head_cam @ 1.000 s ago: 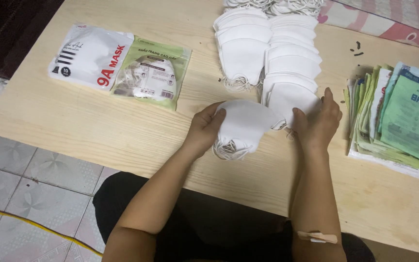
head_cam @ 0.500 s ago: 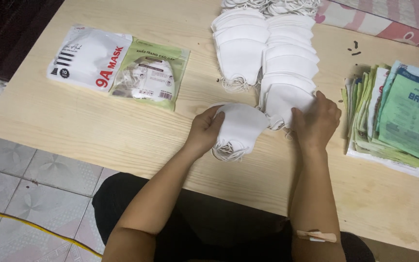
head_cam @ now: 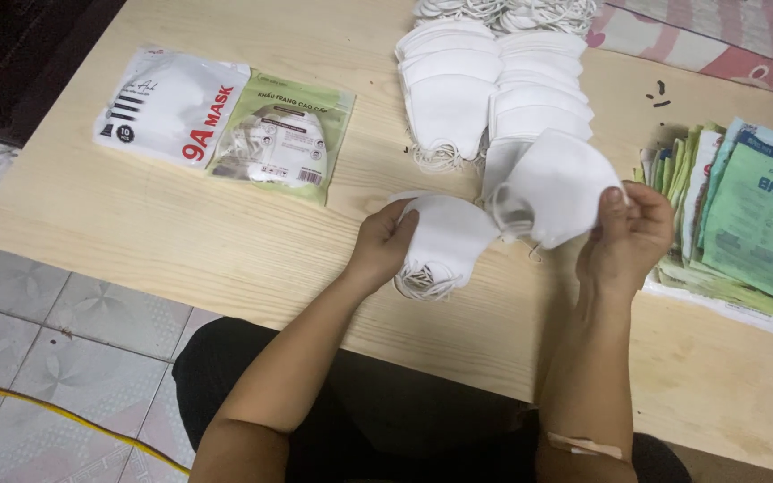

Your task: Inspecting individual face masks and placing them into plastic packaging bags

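The left hand is closed on a small stack of white masks that rests on the wooden table. Just right of this stack, the right hand pinches one single white mask, lifted a little. Behind the stack lie two rows of masks; far left of it, a sealed mask pack; right of it, a pile of green bags.
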